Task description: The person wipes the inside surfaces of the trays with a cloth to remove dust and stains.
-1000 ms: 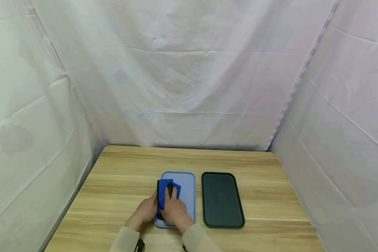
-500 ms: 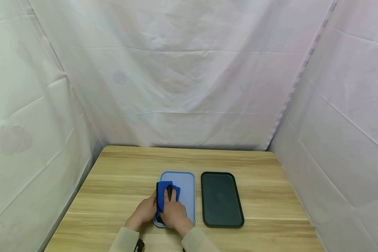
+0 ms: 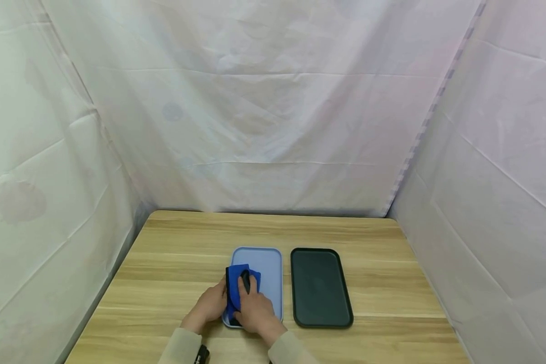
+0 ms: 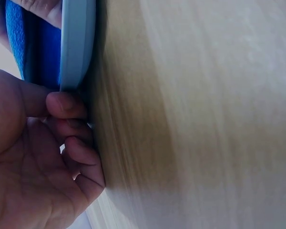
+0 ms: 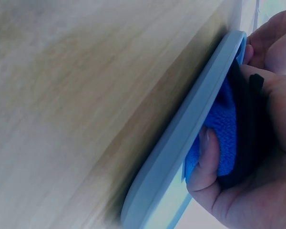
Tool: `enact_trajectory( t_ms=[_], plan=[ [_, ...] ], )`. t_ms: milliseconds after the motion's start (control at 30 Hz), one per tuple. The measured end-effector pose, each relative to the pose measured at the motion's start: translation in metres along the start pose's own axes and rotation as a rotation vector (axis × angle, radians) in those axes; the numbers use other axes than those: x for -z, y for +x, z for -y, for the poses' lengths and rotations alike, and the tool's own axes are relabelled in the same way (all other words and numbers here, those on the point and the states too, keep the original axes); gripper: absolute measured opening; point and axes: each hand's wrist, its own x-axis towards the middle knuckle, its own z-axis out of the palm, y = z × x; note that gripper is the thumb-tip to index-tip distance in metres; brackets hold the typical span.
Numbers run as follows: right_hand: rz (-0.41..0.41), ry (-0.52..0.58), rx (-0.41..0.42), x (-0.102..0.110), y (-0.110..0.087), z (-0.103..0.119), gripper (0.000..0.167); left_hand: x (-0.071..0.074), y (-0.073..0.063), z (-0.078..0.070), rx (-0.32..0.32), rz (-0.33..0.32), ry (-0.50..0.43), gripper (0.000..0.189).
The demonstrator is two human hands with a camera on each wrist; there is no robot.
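A light blue tray (image 3: 271, 283) lies on the wooden table. My left hand (image 3: 211, 303) grips its left rim; in the left wrist view the thumb and curled fingers meet at the tray's edge (image 4: 77, 52). A folded blue cloth (image 3: 237, 275) with black edging lies on the tray's left part. My right hand (image 3: 256, 311) holds this cloth bunched against the tray, with a black part showing between its fingers. From the right wrist, the thumb presses on the fuzzy blue cloth (image 5: 224, 129), beside a black band. Whether anything lies under the cloth is hidden.
Right of the blue tray, a short gap away, lies a dark green-black tray (image 3: 322, 288). White fabric (image 3: 273, 126) hangs behind the table (image 3: 182, 242) and along both sides.
My right hand and the cloth have slid slightly toward me over the tray. The left hand keeps its place on the rim, and both trays stay where they were.
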Motion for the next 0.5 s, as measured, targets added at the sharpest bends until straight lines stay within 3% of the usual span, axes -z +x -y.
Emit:
enact_trajectory(
  t_ms=[200,500],
  plan=[
    [0.033,0.017,0.019,0.006,-0.002,-0.006,0.090,0.000,0.001,0.000,-0.004,-0.001,0.020,0.053],
    [0.069,-0.074,0.073,0.013,-0.003,-0.022,0.089,0.001,0.000,-0.001,0.004,-0.011,0.029,0.051]
  ],
)
